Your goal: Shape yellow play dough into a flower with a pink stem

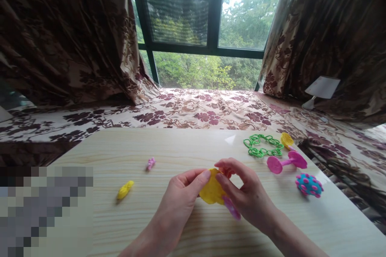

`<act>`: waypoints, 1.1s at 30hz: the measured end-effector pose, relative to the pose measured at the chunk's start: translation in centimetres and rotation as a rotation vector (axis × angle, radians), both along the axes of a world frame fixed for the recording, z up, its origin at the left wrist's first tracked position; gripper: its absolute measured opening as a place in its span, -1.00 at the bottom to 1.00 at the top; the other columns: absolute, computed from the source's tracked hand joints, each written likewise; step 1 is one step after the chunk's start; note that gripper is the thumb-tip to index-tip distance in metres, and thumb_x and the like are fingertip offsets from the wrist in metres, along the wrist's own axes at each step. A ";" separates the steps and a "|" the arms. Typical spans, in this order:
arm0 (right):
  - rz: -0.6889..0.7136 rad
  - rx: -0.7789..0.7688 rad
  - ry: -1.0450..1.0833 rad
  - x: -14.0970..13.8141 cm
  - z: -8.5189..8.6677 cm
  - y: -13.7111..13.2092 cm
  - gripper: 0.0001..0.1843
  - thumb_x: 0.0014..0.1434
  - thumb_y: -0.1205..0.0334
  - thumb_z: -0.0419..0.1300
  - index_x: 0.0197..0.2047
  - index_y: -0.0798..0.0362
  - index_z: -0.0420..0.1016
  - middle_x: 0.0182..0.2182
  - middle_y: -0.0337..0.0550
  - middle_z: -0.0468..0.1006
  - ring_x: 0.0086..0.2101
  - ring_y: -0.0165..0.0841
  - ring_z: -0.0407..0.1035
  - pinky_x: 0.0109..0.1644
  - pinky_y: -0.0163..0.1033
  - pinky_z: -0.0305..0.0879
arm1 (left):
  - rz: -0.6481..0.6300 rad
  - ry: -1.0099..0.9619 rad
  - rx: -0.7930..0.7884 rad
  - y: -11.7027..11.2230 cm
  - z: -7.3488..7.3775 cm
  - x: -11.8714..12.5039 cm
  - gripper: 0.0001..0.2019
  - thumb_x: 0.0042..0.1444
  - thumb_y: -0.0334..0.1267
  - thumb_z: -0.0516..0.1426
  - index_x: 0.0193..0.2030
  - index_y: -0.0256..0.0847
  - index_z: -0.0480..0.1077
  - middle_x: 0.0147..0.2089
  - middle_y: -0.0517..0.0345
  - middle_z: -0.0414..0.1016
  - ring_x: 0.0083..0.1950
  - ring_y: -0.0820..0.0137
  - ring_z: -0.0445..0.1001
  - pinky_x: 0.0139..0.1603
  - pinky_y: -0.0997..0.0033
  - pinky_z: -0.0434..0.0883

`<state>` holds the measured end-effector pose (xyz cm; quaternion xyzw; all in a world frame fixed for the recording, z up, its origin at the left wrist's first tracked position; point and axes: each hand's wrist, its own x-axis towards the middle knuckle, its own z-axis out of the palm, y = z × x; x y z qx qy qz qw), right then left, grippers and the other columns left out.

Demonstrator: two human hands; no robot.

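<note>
Between my two hands, above the table, is a flat yellow disc of modelling clay point(211, 189) with a pink clay stem point(231, 208) jutting from its lower right. My left hand point(183, 192) pinches the disc's left edge between thumb and fingers. The thumb and fingers of my right hand point(249, 188) close on its upper right edge. Fingertips behind the disc are hidden. Left of my hands lie a twisted yellow clay lump point(125, 190) and a small pink clay lump point(150, 164).
On the table's point(169, 144) right side sit a green clay chain point(251, 151), a yellow disc with a pink stem point(286, 140), a pink dumbbell-shaped piece point(275, 165) and a blue lump with pink dots point(309, 185). A white lamp point(322, 87) stands beyond, by the curtain.
</note>
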<state>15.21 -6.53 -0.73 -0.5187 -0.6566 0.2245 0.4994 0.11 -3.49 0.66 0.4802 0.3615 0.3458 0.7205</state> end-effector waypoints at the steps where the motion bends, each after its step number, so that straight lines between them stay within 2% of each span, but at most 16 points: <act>1: 0.004 0.018 -0.006 0.0 0.0 0.0 -0.85 0.13 0.36 0.08 -0.20 0.03 0.37 -0.40 -0.22 0.40 -0.37 -0.41 0.30 -0.25 -0.28 0.26 | -0.003 -0.003 0.001 0.0 0.0 0.0 -0.66 0.09 -0.14 0.07 -0.04 -0.23 0.42 -0.20 0.00 0.53 -0.20 0.32 0.41 -0.11 0.32 0.30; 7: -0.008 -0.015 0.011 -0.3 0.1 -0.2 -0.90 0.15 0.34 0.05 -0.30 0.07 0.38 -0.43 -0.21 0.36 -0.42 -0.43 0.29 -0.37 -0.34 0.26 | -0.012 -0.042 0.007 -0.2 -0.3 0.1 -0.69 0.10 -0.18 0.06 -0.04 -0.21 0.43 -0.18 0.03 0.53 -0.18 0.32 0.42 -0.11 0.36 0.30; 13: -0.055 -0.004 -0.045 -0.8 0.0 -0.3 -0.88 0.15 0.33 0.05 -0.41 0.07 0.36 -0.48 -0.23 0.36 -0.41 -0.41 0.28 -0.30 -0.30 0.25 | -0.023 -0.020 0.025 -0.3 -0.6 0.1 -0.69 0.11 -0.17 0.05 -0.05 -0.21 0.43 -0.22 0.06 0.54 -0.23 0.35 0.42 -0.16 0.40 0.30; 16: -0.043 -0.046 -0.017 -0.5 -0.2 -0.1 -0.88 0.17 0.32 0.03 -0.32 0.04 0.38 -0.45 -0.24 0.38 -0.41 -0.42 0.30 -0.29 -0.31 0.27 | -0.022 -0.011 0.033 -0.2 -0.7 0.0 -0.68 0.11 -0.18 0.04 -0.03 -0.19 0.41 -0.19 0.05 0.53 -0.20 0.33 0.42 -0.13 0.37 0.30; 19: -0.025 -0.007 0.004 -0.1 -0.2 0.1 -0.82 0.14 0.34 0.07 -0.16 0.01 0.37 -0.38 -0.22 0.40 -0.37 -0.41 0.31 -0.26 -0.30 0.28 | -0.006 0.008 0.051 0.0 -0.8 -0.1 -0.67 0.11 -0.17 0.04 -0.02 -0.19 0.40 -0.17 0.04 0.52 -0.19 0.32 0.42 -0.13 0.37 0.30; 28: 0.058 0.000 0.003 -0.4 0.1 0.1 -0.83 0.16 0.32 0.04 -0.24 0.04 0.46 -0.38 -0.17 0.37 -0.38 -0.41 0.33 -0.34 -0.32 0.30 | -0.025 -0.012 0.037 0.0 -0.8 0.0 -0.64 0.09 -0.13 0.05 -0.02 -0.23 0.41 -0.19 -0.01 0.53 -0.18 0.28 0.43 -0.12 0.32 0.32; 33: 0.031 -0.038 0.096 0.3 0.2 0.2 -0.74 0.16 0.31 0.06 -0.06 0.00 0.34 -0.32 -0.18 0.41 -0.33 -0.41 0.32 -0.31 -0.33 0.32 | 0.072 -0.009 -0.018 0.2 -0.5 0.0 -0.64 0.05 -0.17 0.10 -0.01 -0.22 0.39 -0.18 -0.01 0.53 -0.17 0.29 0.44 -0.08 0.30 0.33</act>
